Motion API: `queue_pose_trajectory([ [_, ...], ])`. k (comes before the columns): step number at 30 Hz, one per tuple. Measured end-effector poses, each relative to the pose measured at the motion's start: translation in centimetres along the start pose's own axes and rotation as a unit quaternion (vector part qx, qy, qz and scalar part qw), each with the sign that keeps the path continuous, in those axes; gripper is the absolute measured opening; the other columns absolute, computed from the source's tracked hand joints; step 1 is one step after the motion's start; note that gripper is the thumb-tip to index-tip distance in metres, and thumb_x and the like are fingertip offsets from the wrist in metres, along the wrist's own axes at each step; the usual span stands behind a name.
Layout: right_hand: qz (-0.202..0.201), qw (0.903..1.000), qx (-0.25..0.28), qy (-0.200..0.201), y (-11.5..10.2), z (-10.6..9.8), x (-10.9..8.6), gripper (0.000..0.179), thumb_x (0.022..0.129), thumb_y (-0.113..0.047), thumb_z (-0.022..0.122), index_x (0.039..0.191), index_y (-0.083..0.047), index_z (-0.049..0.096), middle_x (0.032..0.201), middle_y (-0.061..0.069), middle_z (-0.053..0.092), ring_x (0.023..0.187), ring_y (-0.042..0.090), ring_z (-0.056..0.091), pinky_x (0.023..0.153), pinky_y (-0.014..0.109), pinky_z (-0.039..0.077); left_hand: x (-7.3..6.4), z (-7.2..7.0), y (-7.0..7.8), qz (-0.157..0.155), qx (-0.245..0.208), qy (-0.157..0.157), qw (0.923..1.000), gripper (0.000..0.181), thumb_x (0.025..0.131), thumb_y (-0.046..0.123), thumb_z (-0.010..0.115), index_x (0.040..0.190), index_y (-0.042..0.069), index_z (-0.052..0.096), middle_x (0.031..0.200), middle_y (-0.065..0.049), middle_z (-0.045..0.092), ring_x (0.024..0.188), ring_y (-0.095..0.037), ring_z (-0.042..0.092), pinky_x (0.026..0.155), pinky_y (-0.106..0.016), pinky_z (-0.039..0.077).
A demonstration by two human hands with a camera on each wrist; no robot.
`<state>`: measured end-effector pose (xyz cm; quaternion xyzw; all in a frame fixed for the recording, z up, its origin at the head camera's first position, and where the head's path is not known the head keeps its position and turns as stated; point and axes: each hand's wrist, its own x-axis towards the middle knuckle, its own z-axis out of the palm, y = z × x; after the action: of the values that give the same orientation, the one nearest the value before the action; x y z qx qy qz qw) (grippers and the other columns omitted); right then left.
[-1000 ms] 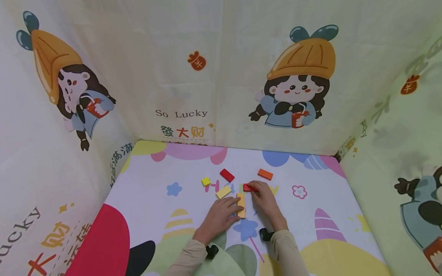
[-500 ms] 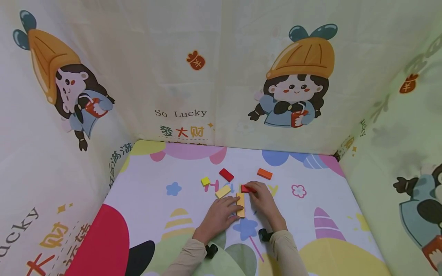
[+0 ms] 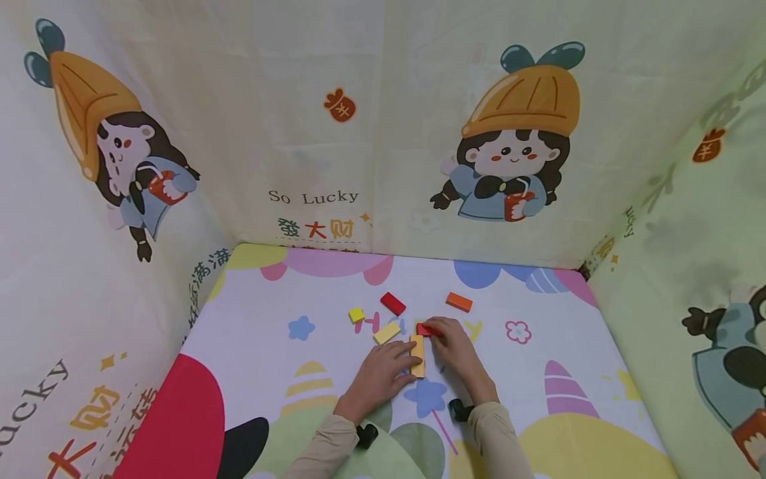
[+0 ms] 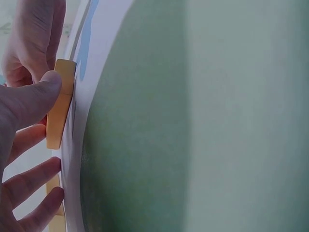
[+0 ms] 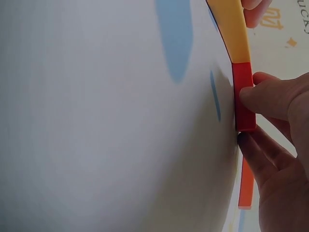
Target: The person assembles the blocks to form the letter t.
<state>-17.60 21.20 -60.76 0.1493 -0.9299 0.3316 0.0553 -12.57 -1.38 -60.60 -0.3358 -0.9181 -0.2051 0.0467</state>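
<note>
My left hand [image 3: 380, 372] holds a long yellow-orange block [image 3: 417, 366] lying lengthwise away from me. In the left wrist view its thumb presses that block's near face [image 4: 59, 113], and the index finger goes behind it; the other fingers are spread. Just past the block's far end, my right hand [image 3: 456, 346] pinches a red block [image 3: 423, 329]. The right wrist view shows the red block [image 5: 243, 99] right at the end of the yellow-orange block [image 5: 234, 34], thumb on its side and fingertips at its other end.
A pale yellow block [image 3: 387, 333] lies just beyond the left fingers. Farther back lie a small yellow cube [image 3: 356, 315], another red block [image 3: 393, 304] and an orange block [image 3: 459, 302]. Printed cloth walls [image 3: 395, 153] enclose the patterned table [image 3: 257, 319].
My right hand has slid the red block a little left and towards me, up to the far end of the yellow-orange block. My left hand has stayed in place.
</note>
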Motion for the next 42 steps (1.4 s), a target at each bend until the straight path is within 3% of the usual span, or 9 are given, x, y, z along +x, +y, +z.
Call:
queue_pose_trajectory([
  [10,-0.006,1.0000,-0.002,-0.002,0.0,0.0,-0.1,0.035,0.090,0.007,0.072,0.123,-0.004,0.073,0.129,0.016,0.071,0.124,0.039,0.062,0.109,0.057,0.049,-0.1,0.0,-0.1,0.010,0.008,0.013,0.9998,0.037,0.096,0.041,0.074,0.132,0.030,0.072,0.151,0.003,0.061,0.139,-0.019,0.057,0.111,-0.045,0.050],
  [18,0.021,0.9996,-0.002,-0.016,-0.1,0.1,-0.2,0.038,0.090,0.007,0.071,0.126,-0.007,0.073,0.132,0.013,0.070,0.127,0.037,0.061,0.110,0.055,0.050,-0.2,0.0,-0.4,0.014,-0.012,0.017,0.9997,0.041,0.095,0.040,0.076,0.134,0.027,0.070,0.151,0.003,0.061,0.140,-0.019,0.057,0.111,-0.044,0.051],
  [24,0.009,0.9999,-0.004,-0.005,-0.1,0.2,-0.3,0.038,0.090,0.008,0.071,0.125,-0.007,0.073,0.130,0.013,0.071,0.125,0.036,0.061,0.109,0.055,0.051,0.0,0.1,-0.8,0.016,0.000,0.070,0.9974,0.039,0.095,0.035,0.077,0.131,0.023,0.071,0.143,0.003,0.066,0.133,-0.017,0.061,0.107,-0.039,0.054],
  [30,0.010,0.9999,0.006,-0.008,-0.1,0.1,-0.3,0.038,0.090,0.008,0.070,0.125,-0.007,0.073,0.131,0.014,0.070,0.126,0.036,0.061,0.109,0.055,0.050,0.5,-0.2,-1.4,-0.023,0.048,0.138,0.9890,0.033,0.092,0.025,0.080,0.125,0.021,0.073,0.127,0.003,0.072,0.121,-0.018,0.061,0.100,-0.035,0.055],
  [33,0.013,0.9997,0.013,-0.013,-0.1,0.0,-0.3,0.039,0.091,0.008,0.069,0.127,-0.008,0.072,0.133,0.014,0.070,0.128,0.037,0.060,0.110,0.055,0.050,0.8,-0.5,-1.8,-0.052,0.058,0.152,0.9852,0.034,0.092,0.022,0.081,0.124,0.019,0.073,0.125,0.001,0.072,0.119,-0.021,0.061,0.100,-0.037,0.055],
  [36,0.006,0.9998,0.013,-0.012,0.0,-0.1,-0.4,0.039,0.091,0.009,0.068,0.126,-0.007,0.072,0.133,0.014,0.070,0.127,0.037,0.060,0.110,0.055,0.050,1.0,-0.7,-2.1,-0.085,0.065,0.152,0.9825,0.036,0.092,0.021,0.081,0.126,0.015,0.073,0.125,-0.002,0.070,0.119,-0.024,0.060,0.101,-0.039,0.055],
  [42,0.007,0.9997,0.020,-0.015,0.0,-0.1,-0.5,0.039,0.092,0.008,0.067,0.127,-0.007,0.071,0.134,0.014,0.069,0.129,0.036,0.059,0.111,0.054,0.049,1.4,-1.1,-2.3,-0.145,0.074,0.119,0.9794,0.045,0.093,0.024,0.079,0.134,0.011,0.066,0.130,-0.008,0.066,0.123,-0.028,0.060,0.099,-0.042,0.056],
])
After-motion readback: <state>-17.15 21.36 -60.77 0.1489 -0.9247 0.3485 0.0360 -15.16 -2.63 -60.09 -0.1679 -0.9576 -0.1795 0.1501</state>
